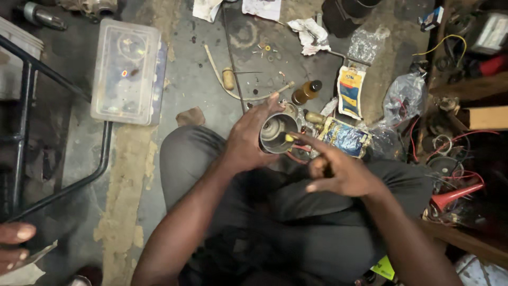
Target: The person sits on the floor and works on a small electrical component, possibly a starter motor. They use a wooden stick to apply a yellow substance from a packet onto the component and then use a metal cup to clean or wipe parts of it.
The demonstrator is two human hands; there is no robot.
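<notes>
Cluttered concrete floor lies beneath the seated person. Left hand wraps the round metal housing above the lap, grip closed on it; right hand, holding nothing, pokes a forefinger inside. Steady housing helps.

Dull grey metal on the cup-shaped housing, clear glossy plastic on the lidded box, rough stained concrete on the floor, crumpled shiny foil on the sachet.

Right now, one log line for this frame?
left hand: grips round metal housing | right hand: forefinger at housing rim, by yellow bit | amber bottle on floor
</notes>
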